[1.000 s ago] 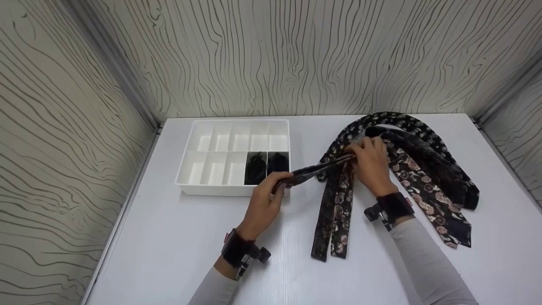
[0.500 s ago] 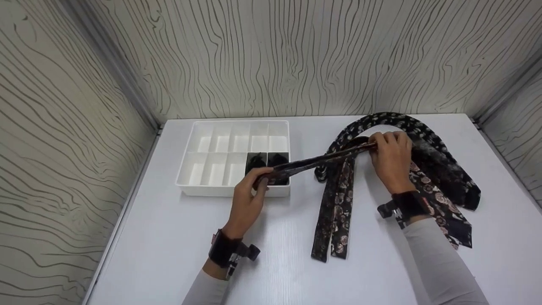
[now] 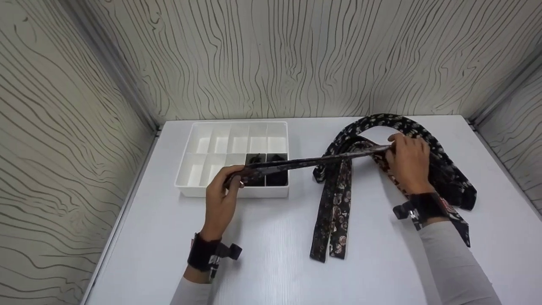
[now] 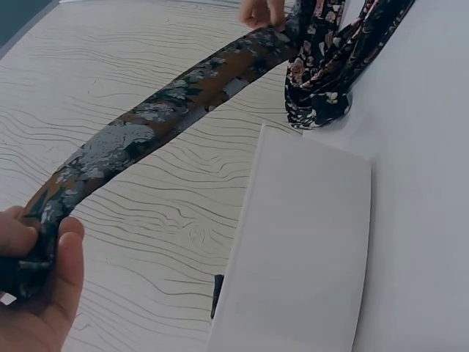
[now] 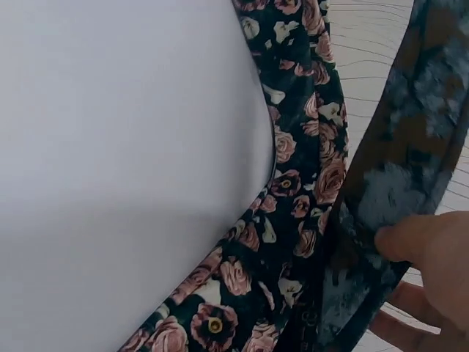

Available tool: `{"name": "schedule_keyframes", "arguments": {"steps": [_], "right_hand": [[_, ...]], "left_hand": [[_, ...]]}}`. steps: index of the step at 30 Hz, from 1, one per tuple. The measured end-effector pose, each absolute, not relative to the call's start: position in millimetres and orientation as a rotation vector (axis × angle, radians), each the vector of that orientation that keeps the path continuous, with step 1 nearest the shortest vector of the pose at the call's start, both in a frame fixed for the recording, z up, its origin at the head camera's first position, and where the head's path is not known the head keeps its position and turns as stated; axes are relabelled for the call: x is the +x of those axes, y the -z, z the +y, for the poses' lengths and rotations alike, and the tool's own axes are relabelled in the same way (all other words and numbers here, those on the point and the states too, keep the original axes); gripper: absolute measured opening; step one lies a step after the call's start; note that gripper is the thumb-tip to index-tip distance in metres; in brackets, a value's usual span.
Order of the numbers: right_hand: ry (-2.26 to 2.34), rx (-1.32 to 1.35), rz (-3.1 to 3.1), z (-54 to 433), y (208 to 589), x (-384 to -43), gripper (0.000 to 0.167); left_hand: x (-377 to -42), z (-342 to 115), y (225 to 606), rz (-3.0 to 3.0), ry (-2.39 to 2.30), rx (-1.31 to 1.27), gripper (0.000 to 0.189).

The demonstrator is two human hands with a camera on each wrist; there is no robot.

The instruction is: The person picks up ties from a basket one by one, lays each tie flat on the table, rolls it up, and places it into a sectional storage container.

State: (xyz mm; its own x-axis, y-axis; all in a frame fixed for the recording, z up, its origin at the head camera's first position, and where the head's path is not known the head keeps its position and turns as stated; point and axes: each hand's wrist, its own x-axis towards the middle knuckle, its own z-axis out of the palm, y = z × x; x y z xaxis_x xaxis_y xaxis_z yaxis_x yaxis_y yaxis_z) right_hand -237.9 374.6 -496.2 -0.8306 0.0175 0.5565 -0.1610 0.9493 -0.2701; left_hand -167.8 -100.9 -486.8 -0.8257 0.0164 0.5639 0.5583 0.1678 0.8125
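Note:
A dark necktie (image 3: 313, 161) with blue-grey flowers and brown patches stretches between both hands, above the table. My left hand (image 3: 221, 201) pinches it between thumb and fingers at the front of the divided box. My right hand (image 3: 410, 163) pinches it farther right, over the other neckties. In the right wrist view, that thumb presses on the floral cloth (image 5: 403, 154). Just beside it lies a rose-patterned necktie (image 5: 293, 183). A black necktie with small pale flowers (image 3: 385, 120) arches behind the right hand. Another dark necktie (image 3: 322, 228) hangs toward the front.
A white divided box (image 3: 233, 192) stands at the left. Dark folded cloth (image 3: 277, 176) fills its two front-right compartments, partly behind the stretched necktie. Wood-grain panels (image 3: 271, 59) rise behind and beside the white table (image 3: 271, 262).
My hands have drawn apart, the left moving left across the box front, the right moving right. The necktie between them has lengthened and straightened.

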Motion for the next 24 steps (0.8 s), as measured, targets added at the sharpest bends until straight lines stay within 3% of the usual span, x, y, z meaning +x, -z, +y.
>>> {"name": "schedule_keyframes", "arguments": {"steps": [3, 16, 24], "right_hand": [[-0.4, 0.123, -2.571, 379, 500, -237, 0.03], [-0.402, 0.045, -2.537, 398, 502, -232, 0.011], [-0.511, 0.054, -2.558, 406, 492, -223, 0.02]], "left_hand": [[-166, -105, 487, -2.014, 1.701, -0.551, 0.029], [-161, -124, 483, -1.937, 1.751, -0.497, 0.027], [-153, -141, 480, -1.904, 1.825, -0.404, 0.028]]}}
